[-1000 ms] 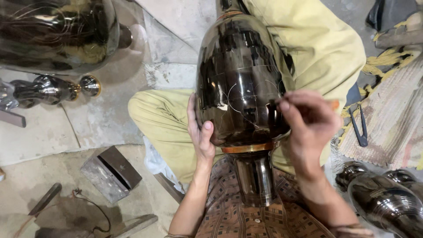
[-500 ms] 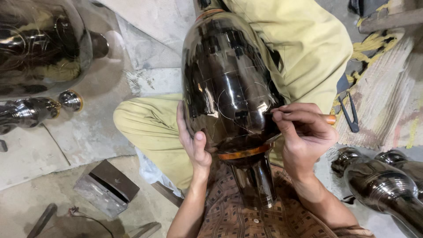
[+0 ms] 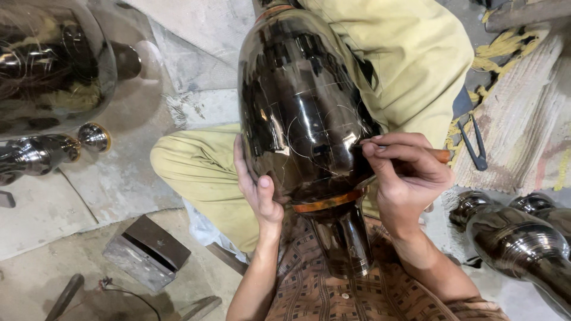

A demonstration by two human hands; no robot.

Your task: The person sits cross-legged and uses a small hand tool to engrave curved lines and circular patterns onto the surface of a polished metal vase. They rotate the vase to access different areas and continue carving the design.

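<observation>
I see both forearms bare, left hand (image 3: 257, 189) and right hand (image 3: 404, 178) ungloved. I note loose pale yellow-green trousers (image 3: 410, 65) and a brown shirt (image 3: 333, 291) with checked pattern and one button.

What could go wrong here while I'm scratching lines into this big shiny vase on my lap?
The tool in the right hand could skid on the glossy vase and mar the scribed lines. Only the left hand and the lap steady the vase, so it might roll. A slip could also jab the left thumb nearby.

Metalcraft workshop: polished metal vases (image 3: 523, 244), pliers (image 3: 473, 142), concrete floor (image 3: 119, 184).
</observation>
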